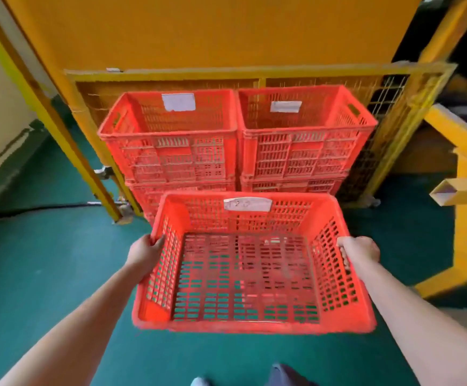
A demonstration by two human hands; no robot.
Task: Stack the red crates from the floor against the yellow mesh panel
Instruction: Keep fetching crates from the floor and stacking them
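Observation:
I hold an empty red crate in the air in front of me, its white label on the far wall. My left hand grips its left side wall and my right hand grips its right side wall. Behind it, two stacks of red crates stand side by side against the yellow mesh panel. The top left crate and the top right crate are empty, each with a white label. Lower crates show beneath them, partly hidden by the held crate.
The floor is green. A yellow frame post slants down on the left with a black cable at its foot. On the right stands a yellow metal structure with an open square tube end.

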